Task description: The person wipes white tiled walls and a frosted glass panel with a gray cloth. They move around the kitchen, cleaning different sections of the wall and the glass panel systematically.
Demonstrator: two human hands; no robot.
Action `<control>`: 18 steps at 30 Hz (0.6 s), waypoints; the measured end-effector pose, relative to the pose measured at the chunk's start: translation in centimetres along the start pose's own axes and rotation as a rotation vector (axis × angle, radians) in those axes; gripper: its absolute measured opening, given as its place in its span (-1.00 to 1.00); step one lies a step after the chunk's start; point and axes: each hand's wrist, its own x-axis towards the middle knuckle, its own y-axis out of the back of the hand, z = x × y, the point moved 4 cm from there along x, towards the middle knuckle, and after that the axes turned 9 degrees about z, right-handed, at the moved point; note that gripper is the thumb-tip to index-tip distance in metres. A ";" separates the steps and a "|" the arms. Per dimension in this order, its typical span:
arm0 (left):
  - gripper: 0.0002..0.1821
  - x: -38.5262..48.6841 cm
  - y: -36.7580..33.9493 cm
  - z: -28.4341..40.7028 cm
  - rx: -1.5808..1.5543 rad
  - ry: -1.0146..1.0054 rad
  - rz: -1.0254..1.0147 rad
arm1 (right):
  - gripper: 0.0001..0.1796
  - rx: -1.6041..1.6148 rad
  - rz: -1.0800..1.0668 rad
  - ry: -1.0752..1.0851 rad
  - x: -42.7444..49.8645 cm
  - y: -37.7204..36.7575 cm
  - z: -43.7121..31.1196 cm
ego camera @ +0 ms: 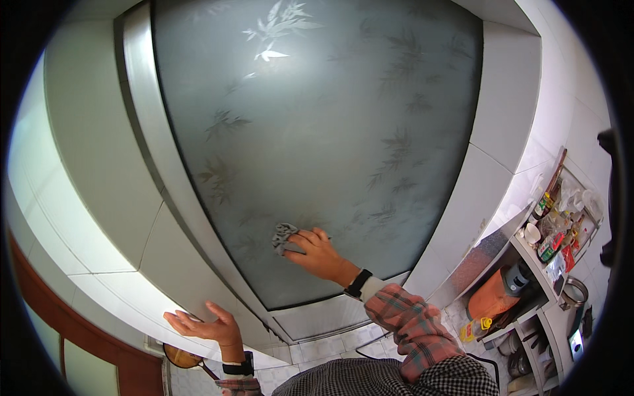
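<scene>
A crumpled grey cloth (284, 238) is held in my right hand (317, 253) and pressed against the lower part of a frosted glass door panel (317, 148) with a leaf pattern. The fingers are bent over the cloth's right side. My left hand (208, 325) is raised at the lower left, palm up with its fingers apart, holding nothing. It is beside the white tiled wall edge, left of the metal door frame (183, 198). Both wrists wear black bands.
On the right stands a shelf unit (537, 262) with bottles, a white cup (532, 232) and bags on top. An orange container (493, 292) and a yellow-capped bottle (476, 328) are lower down. A round pan (182, 355) lies at the lower left, by a red-brown door frame (133, 369).
</scene>
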 end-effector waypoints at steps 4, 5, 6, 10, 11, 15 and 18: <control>-0.26 -0.1 0.0 0.3 0.109 -0.018 0.031 | -0.54 -0.159 0.018 -0.154 1.2 6.8 7.5; -0.26 -0.1 0.0 0.4 0.103 -0.031 0.049 | -0.48 -0.219 0.049 -0.249 2.8 9.0 10.4; -0.26 0.0 -0.1 0.5 0.103 -0.036 0.057 | -0.44 -0.232 0.239 -0.259 4.6 11.5 12.9; -0.28 0.0 -0.4 0.7 0.100 -0.027 0.082 | -0.42 -0.292 0.523 -0.424 6.5 15.6 18.5; -0.28 0.0 -0.3 0.7 0.105 -0.024 0.084 | -0.43 -0.274 0.544 -0.361 5.5 15.4 18.2; -0.28 0.2 -0.3 1.1 0.195 -0.041 0.073 | -0.46 -0.228 0.378 -0.472 -4.7 11.8 13.1; -0.27 0.2 -0.3 1.3 0.208 -0.047 0.058 | -0.48 -0.123 0.212 -0.482 -11.1 10.9 10.2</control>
